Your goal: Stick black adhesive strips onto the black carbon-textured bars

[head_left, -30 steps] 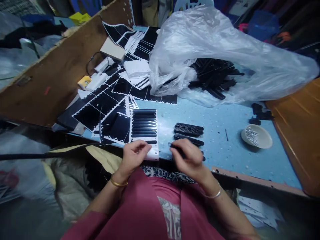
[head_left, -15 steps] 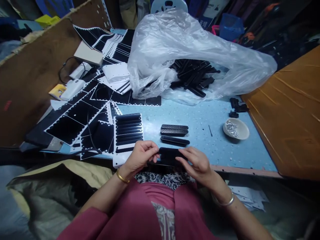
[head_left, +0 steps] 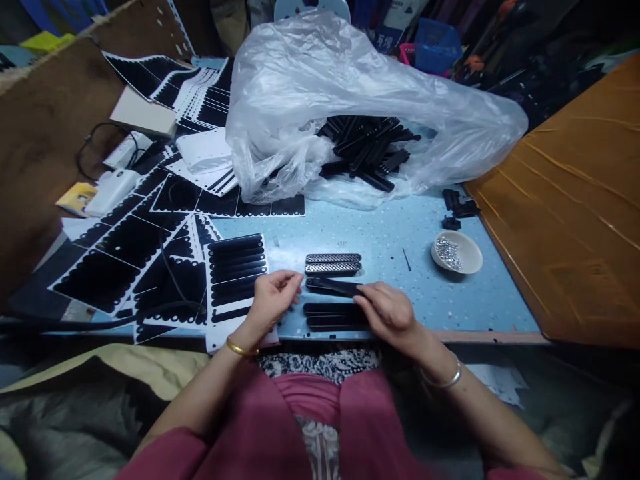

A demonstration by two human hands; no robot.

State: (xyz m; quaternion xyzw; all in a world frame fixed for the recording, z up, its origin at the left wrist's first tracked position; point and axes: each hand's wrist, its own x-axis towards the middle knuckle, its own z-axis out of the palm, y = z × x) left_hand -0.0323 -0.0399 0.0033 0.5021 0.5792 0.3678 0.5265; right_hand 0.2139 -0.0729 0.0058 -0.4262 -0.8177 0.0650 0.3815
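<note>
My right hand (head_left: 390,312) pinches the right end of a narrow black plastic bar (head_left: 330,287), which lies just behind the others and looks slightly lifted at that end. My left hand (head_left: 275,298) is closed, thumb against fingers, just left of the bar; whatever it may hold is too small to make out. Nearer the table edge, several long black pieces (head_left: 333,317) lie side by side, partly under my right hand. Behind the bar sit two bars with a patterned top (head_left: 333,263). A sheet of black adhesive strips (head_left: 237,267) lies by my left hand.
A large clear plastic bag (head_left: 280,87) spills black plastic parts (head_left: 370,150). To the right stand a white bowl (head_left: 470,253) of small metal pieces, a thin dark pin (head_left: 407,259) and black parts (head_left: 457,203). Black sticker sheets (head_left: 115,257) and a cable cover the left side.
My right hand has moved from the near black pieces to the bar behind them. My left hand has drawn away from those pieces, now lying on the table. The camera view has shifted.
</note>
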